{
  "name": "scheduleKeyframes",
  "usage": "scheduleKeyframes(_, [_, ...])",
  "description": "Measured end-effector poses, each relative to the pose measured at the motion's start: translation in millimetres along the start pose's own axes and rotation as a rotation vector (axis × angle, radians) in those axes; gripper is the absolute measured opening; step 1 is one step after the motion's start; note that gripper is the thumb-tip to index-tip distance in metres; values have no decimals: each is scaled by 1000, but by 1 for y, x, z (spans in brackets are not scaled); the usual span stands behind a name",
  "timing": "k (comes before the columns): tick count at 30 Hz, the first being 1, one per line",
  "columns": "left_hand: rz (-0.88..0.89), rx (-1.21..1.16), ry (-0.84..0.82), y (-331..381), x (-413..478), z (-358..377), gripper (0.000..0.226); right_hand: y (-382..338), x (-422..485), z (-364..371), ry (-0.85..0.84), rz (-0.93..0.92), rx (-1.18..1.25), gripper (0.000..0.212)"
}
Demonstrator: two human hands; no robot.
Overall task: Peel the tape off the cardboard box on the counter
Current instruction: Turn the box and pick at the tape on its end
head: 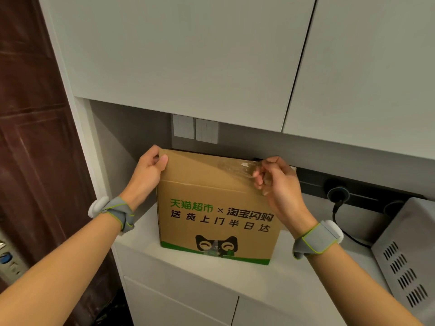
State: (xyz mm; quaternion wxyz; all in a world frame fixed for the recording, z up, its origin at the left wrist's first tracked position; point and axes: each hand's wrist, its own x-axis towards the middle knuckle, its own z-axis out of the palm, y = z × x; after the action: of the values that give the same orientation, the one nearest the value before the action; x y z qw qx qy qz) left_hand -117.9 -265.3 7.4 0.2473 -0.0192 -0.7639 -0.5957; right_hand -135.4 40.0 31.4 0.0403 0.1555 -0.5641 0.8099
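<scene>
A dark wooden door (28, 114) fills the left of the scene. Beside it, a person's left hand (147, 171) grips the top left corner of a printed cardboard box (219, 208), thumb pressed on the front flap and the other fingers curled over the far edge. The box stands upright on a white counter (188, 274), beneath pale wall cabinets (188, 55) and just in front of two wall switches (195, 129). A strip of clear packing tape (235, 167) crosses the box's top right corner, partly lifted and drawn taut toward the right hand (280, 187), whose thumb and curled fingertips pinch the loose end just beside the box's right edge.

The tape looks thin, glossy and sticky, so it is likely to stretch, split or cling to skin; the surest hold appears to be the freed end, close to the line where it parts from the cardboard. The box seems stiff but light, and may slide on the smooth counter unless braced at its corner.

Further right are a black socket rail (339, 195) with a cable plugged in and a perforated metal appliance (409, 260).
</scene>
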Motion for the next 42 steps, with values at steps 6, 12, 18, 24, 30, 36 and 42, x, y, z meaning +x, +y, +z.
scheduleKeyframes(6, [-57,127,84,-3,14,0,25,-12,-2,-14,128,-20,-2,28])
scheduleKeyframes(12, [-143,220,187,-10,21,-8,18,-28,-4,-58,266,-54,-30,29])
scheduleKeyframes(18, [-91,675,234,5,10,20,42,-27,-15,-52,142,-96,-373,17])
scheduleKeyframes(24, [273,978,-71,42,-10,74,61,-42,-31,-26,-46,-270,-1116,37])
scheduleKeyframes(30, [395,853,-308,43,-8,117,48,-42,-27,-14,-114,-42,-1489,31])
scheduleKeyframes(36, [394,839,-289,26,-1,113,42,-38,-21,-38,-127,-53,-1229,30])
scheduleKeyframes(42, [420,862,-288,23,5,115,42,-48,-19,-62,4,4,-923,24])
